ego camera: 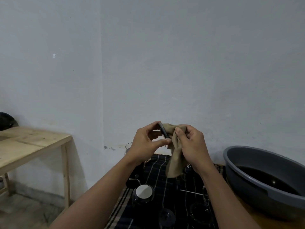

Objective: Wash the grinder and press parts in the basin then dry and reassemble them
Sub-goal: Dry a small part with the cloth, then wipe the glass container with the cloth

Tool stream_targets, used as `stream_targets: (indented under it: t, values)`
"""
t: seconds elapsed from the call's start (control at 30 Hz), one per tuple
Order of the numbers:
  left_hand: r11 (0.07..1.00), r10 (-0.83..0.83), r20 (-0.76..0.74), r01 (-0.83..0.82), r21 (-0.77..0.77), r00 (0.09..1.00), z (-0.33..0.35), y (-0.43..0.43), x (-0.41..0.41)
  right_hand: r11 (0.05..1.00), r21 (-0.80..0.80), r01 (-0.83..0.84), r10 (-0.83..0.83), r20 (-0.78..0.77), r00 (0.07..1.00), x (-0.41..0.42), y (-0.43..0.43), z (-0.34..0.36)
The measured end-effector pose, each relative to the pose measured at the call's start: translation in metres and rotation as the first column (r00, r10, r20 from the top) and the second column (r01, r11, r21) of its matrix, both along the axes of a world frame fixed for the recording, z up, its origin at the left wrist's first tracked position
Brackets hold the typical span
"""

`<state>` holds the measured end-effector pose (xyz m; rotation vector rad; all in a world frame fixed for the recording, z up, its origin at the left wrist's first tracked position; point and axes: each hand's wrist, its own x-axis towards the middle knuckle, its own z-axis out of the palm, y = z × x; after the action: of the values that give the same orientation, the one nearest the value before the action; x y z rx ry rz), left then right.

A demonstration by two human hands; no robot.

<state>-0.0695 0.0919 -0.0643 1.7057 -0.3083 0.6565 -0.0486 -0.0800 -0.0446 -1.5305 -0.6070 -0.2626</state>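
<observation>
Pale wooden worktop (pixel 29 142): standing at the far left against a grey-white wall, with a dark rounded object (pixel 6 120) sitting at its back edge.
Glass (pixel 128 147): showing only its rim and side, just behind the left wrist and near the wall.
Left hand (pixel 146 142): raised in front of the wall, its fingers (pixel 151 125) curling round a small dark part (pixel 163 132), with the forefinger over the top and the thumb below.
Dark part: being held edge-on between the two hands. It is thin and flat, but too small to tell what kind of piece it is.
Tan cloth (pixel 175 161): bunching against the right side of the part and hanging down below the hands.
Right hand (pixel 193 146): pinching the cloth with curled fingers and pressing it to the part.
Striped cloth (pixel 165 184): black with pale lines, lying under both forearms and carrying the other pieces.
Round black piece (pixel 143 192): lying on the striped cloth beside the left forearm, showing a white circular face.
Thin metal rod (pixel 191 192): lying on the striped cloth, near the right forearm.
Grey basin (pixel 244 156): sitting at the far right beside the striped cloth, holding dark water (pixel 267 180).
</observation>
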Motion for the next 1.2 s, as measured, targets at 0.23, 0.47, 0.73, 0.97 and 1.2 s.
stream_targets:
  t: [0.23,0.47,0.73,0.97,1.2]
  values:
    - [0.802,0.303,-0.019,-0.244,0.545,0.953,0.044,0.037,-0.009,0.997,-0.08,0.001,0.004,0.054,0.999,0.022,0.011,0.011]
    - [0.723,0.399,-0.225,-0.154,0.673,0.889,0.038,0.098,-0.009,0.658,-0.753,-0.028,0.216,0.152,0.964,0.035,0.049,0.013]
    - [0.747,0.366,-0.249,-0.123,0.654,0.897,-0.006,0.116,0.003,0.525,-0.846,-0.097,0.242,0.039,0.97,0.045,0.071,-0.006]
    - [0.769,0.326,-0.206,-0.132,0.626,0.923,-0.025,0.119,0.003,0.488,-0.872,-0.035,0.244,0.098,0.965,0.053,0.077,-0.016]
    - [0.61,0.391,-0.162,-0.124,0.782,0.906,-0.03,0.109,-0.006,0.343,-0.92,0.189,0.233,0.278,0.932,0.043,0.075,-0.029]
